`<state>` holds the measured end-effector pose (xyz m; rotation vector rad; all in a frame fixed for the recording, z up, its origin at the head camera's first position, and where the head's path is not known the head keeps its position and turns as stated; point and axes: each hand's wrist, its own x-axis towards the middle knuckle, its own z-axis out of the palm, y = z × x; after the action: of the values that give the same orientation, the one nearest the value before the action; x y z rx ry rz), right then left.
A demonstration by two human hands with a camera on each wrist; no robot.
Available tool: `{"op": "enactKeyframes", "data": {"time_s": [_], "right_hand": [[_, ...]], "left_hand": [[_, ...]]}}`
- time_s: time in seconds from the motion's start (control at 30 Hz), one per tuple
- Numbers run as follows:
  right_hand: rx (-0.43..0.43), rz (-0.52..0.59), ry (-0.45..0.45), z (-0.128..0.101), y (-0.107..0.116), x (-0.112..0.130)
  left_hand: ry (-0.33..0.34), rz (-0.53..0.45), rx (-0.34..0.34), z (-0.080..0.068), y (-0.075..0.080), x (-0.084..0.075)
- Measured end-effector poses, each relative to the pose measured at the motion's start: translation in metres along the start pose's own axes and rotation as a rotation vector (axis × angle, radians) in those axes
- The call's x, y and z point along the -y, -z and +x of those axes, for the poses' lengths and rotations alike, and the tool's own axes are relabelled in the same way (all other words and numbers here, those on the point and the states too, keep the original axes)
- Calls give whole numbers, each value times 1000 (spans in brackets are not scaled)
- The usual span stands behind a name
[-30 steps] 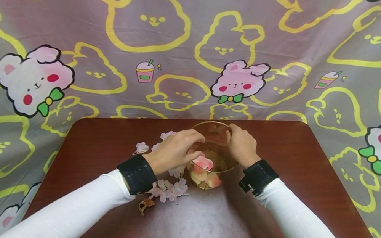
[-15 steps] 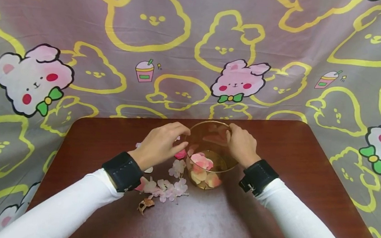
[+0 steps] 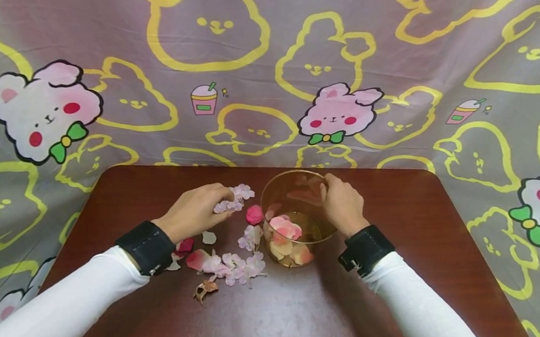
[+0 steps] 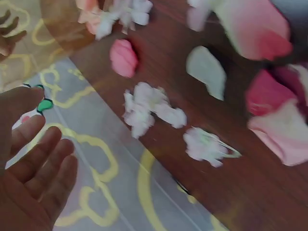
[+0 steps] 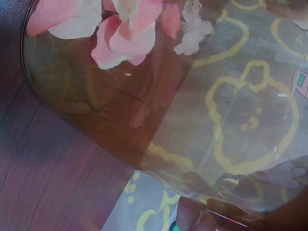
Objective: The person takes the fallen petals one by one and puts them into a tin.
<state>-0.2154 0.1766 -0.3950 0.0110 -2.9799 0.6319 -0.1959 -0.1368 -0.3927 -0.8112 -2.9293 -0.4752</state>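
Observation:
My right hand (image 3: 344, 205) grips the rim of a clear amber-tinted bowl (image 3: 304, 191). Thumb and fingertips pinch that rim in the right wrist view. Inside the bowl lie several pink and cream petals (image 3: 286, 228). To its left, my left hand (image 3: 197, 210) hovers over the table beside pale pink blossoms (image 3: 242, 192), which partly show past its fingertips. Its fingers are loosely bent and hold nothing in the left wrist view. A bright pink petal (image 3: 254, 215) lies between the left hand and the bowl, with a small pale blossom cluster (image 3: 250, 238) in front of it.
Nearer me on the brown table (image 3: 394, 191) lie a pale blossom sprig (image 3: 236, 268), a dry brown leaf (image 3: 204, 291), a whitish petal (image 3: 209, 238) and dark pink petals (image 3: 185, 245). A patterned cloth (image 3: 261, 54) hangs behind the table.
My left hand has moved from over the bowl's rim leftward to the blossoms, uncovering the bright pink petal and other petals. My right hand and the bowl have stayed put.

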Motion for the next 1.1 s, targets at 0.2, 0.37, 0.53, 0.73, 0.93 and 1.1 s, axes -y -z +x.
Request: {"op": "enactKeyframes", "data": {"time_s": [0.2,0.37,0.53,0.73,0.93,1.1], "right_hand": [[-2,-13,-5,-1,1,2],[7,-12,-8,-2,1,3],[-2,-21,-9,-2,1,4],[1,-17,-6,-2,1,4],[6,-15,-8,-1,2,4],[9,-18,-7,-1,1,3]], "left_hand": [[36,41,61,-14,-4,24],[68,44,117,-25,-9,41],[98,59,171,-34,-13,56],[125,54,211,-49,-20,72],[151,68,213,-60,-30,83],[158,104,176,-65,-37,89]]}}
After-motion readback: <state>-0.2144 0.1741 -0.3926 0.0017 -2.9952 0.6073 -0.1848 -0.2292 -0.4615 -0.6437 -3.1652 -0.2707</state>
